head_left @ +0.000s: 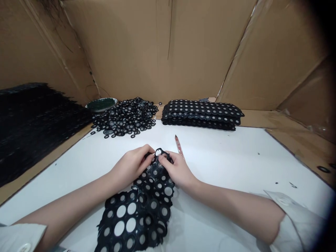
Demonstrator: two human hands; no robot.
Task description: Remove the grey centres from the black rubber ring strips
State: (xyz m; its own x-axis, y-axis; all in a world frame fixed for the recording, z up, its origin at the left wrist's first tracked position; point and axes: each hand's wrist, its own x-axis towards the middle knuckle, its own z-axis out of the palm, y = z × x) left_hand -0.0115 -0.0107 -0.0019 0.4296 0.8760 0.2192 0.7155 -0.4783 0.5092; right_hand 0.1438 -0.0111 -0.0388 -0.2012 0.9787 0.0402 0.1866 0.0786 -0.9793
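A black sheet of joined rings, some with round holes and some with grey mesh centres, lies on the white table top in front of me. My left hand and my right hand both pinch its far edge, fingertips almost meeting around one ring. A thin red-and-silver blade-like tool sticks out beyond my right hand; whether that hand holds it is unclear.
A heap of loose black rings lies at the back left beside a green dish. A stack of black ring sheets sits at the back centre. Black material is piled on the left. Cardboard walls surround the table.
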